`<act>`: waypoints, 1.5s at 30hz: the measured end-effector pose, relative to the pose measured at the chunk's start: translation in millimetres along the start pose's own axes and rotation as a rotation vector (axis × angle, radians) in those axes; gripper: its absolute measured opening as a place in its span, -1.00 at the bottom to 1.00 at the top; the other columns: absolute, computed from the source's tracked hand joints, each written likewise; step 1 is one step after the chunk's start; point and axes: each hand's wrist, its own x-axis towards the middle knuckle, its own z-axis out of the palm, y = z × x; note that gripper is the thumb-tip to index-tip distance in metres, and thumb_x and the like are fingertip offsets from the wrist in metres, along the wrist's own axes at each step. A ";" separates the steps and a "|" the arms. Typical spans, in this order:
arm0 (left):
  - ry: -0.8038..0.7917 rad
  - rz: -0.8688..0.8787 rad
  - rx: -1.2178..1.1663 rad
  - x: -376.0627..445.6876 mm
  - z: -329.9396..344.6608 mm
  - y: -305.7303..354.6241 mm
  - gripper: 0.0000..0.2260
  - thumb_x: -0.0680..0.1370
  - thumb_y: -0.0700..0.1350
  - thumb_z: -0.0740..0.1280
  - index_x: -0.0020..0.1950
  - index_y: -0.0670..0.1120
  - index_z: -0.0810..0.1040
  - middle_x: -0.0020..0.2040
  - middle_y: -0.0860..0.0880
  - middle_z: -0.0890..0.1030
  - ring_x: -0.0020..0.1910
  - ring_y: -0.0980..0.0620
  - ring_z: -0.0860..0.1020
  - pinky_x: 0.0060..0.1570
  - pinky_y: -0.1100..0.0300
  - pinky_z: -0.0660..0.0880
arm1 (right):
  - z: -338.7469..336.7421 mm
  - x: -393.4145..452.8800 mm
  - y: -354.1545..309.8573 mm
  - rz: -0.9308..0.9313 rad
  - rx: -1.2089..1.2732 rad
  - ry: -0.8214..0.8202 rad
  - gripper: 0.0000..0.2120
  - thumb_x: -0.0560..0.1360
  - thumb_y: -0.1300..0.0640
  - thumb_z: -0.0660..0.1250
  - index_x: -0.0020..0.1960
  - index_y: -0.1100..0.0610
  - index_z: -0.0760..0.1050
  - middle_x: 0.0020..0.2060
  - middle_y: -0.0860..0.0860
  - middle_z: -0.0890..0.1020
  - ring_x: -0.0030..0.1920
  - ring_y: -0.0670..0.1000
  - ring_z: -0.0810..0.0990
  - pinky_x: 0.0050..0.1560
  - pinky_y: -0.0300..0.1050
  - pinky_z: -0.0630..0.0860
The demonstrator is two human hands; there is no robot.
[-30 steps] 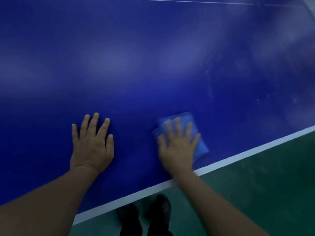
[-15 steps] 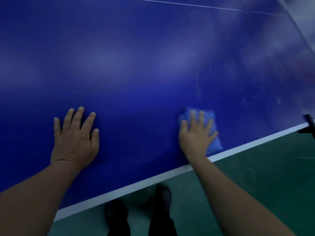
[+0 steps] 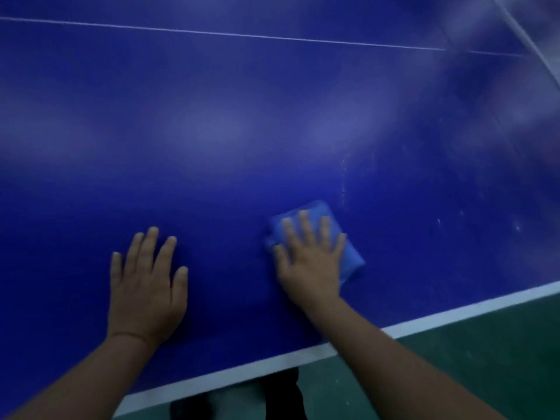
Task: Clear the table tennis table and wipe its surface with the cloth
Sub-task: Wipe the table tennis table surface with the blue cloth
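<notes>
The dark blue table tennis table (image 3: 272, 122) fills most of the view, with a white stripe along its near edge. A folded blue cloth (image 3: 351, 256) lies on it close to that edge. My right hand (image 3: 309, 259) presses flat on the cloth with straight, spread fingers, covering most of it. My left hand (image 3: 145, 286) rests flat on the bare table surface to the left of the cloth, fingers straight. Small pale specks (image 3: 344, 183) dot the surface just beyond and to the right of the cloth.
A thin white centre line (image 3: 242, 34) crosses the far part of the table. Green floor (image 3: 469, 359) lies below the table's near edge at the lower right. My dark shoes (image 3: 281, 398) show under the edge.
My right hand slid the cloth right and then back towards the left across the surface. My left hand stayed flat on the table. The camera view shifted slightly.
</notes>
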 end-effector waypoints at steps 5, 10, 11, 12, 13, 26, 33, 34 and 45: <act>0.050 -0.082 -0.106 18.7 20.0 76.7 -0.39 0.57 0.16 -0.03 0.56 -0.11 0.27 0.61 -0.10 0.16 0.60 -0.04 0.00 0.51 0.05 -0.27 | 4.8 62.7 -2.9 -0.293 0.024 -0.058 -0.43 0.57 -0.25 -0.03 0.53 -0.15 0.27 0.58 -0.06 0.21 0.59 0.20 0.05 0.48 0.42 -0.15; -0.009 -0.082 -0.012 24.9 36.9 103.6 -0.38 0.60 0.18 -0.07 0.59 -0.09 0.21 0.62 -0.08 0.11 0.61 -0.02 -0.07 0.53 -0.01 -0.30 | -38.3 110.8 164.9 0.390 0.016 -0.061 -0.46 0.63 -0.23 -0.02 0.60 -0.21 0.06 0.61 -0.12 0.01 0.60 0.14 -0.08 0.50 0.39 -0.16; -0.016 -0.086 0.002 25.8 37.7 103.7 -0.39 0.60 0.18 -0.07 0.59 -0.08 0.21 0.62 -0.08 0.12 0.61 -0.03 -0.06 0.53 -0.02 -0.30 | -47.2 111.8 184.5 0.495 0.042 -0.072 -0.45 0.64 -0.23 -0.05 0.61 -0.18 0.02 0.62 -0.11 -0.02 0.60 0.14 -0.12 0.49 0.40 -0.17; -0.027 -0.089 0.015 26.1 37.5 103.9 -0.40 0.61 0.17 -0.06 0.59 -0.08 0.21 0.62 -0.08 0.11 0.61 -0.04 -0.07 0.53 -0.03 -0.29 | -49.9 112.6 191.5 0.576 0.057 -0.062 -0.44 0.64 -0.23 -0.07 0.61 -0.16 0.01 0.62 -0.09 -0.02 0.60 0.16 -0.13 0.49 0.41 -0.17; -0.035 -0.090 0.029 26.5 37.2 104.5 -0.40 0.61 0.17 -0.06 0.59 -0.07 0.21 0.62 -0.08 0.09 0.61 -0.03 -0.08 0.53 -0.04 -0.29 | -47.1 111.7 184.1 0.610 0.050 -0.043 -0.44 0.64 -0.22 -0.08 0.61 -0.14 0.03 0.62 -0.06 0.00 0.60 0.18 -0.11 0.47 0.44 -0.15; -0.036 -0.197 0.035 50.4 38.2 121.2 -0.36 0.58 0.21 -0.09 0.61 -0.05 0.13 0.64 -0.04 0.00 0.61 0.03 -0.17 0.52 -0.12 -0.28 | -55.9 107.4 242.1 0.376 -0.008 -0.109 -0.35 0.53 -0.31 -0.14 0.60 -0.19 0.07 0.61 -0.15 -0.01 0.60 0.08 -0.11 0.51 0.37 -0.17; -0.018 -0.213 0.011 49.2 39.8 119.3 -0.41 0.61 0.16 -0.06 0.60 -0.06 0.15 0.63 -0.04 0.03 0.61 0.04 -0.14 0.53 -0.11 -0.26 | -21.7 83.3 112.7 -0.116 -0.042 -0.038 -0.44 0.55 -0.21 0.08 0.51 -0.10 0.33 0.56 -0.01 0.26 0.57 0.25 0.12 0.45 0.47 -0.01; -0.004 -0.225 0.004 48.9 40.4 119.0 -0.40 0.61 0.16 -0.05 0.60 -0.08 0.14 0.63 -0.05 0.03 0.61 0.03 -0.13 0.53 -0.11 -0.25 | -14.5 87.2 82.9 -0.227 -0.027 -0.038 -0.46 0.57 -0.20 0.09 0.51 -0.11 0.32 0.56 -0.02 0.25 0.58 0.24 0.09 0.45 0.47 -0.03; 0.005 -0.211 0.067 49.6 43.2 119.0 -0.44 0.60 0.11 0.00 0.55 -0.12 0.28 0.60 -0.13 0.17 0.60 -0.07 0.00 0.54 -0.13 -0.21 | -28.6 243.6 147.9 0.148 -0.021 -0.045 -0.42 0.57 -0.26 -0.05 0.57 -0.19 0.15 0.60 -0.09 0.11 0.59 0.18 0.01 0.48 0.45 -0.12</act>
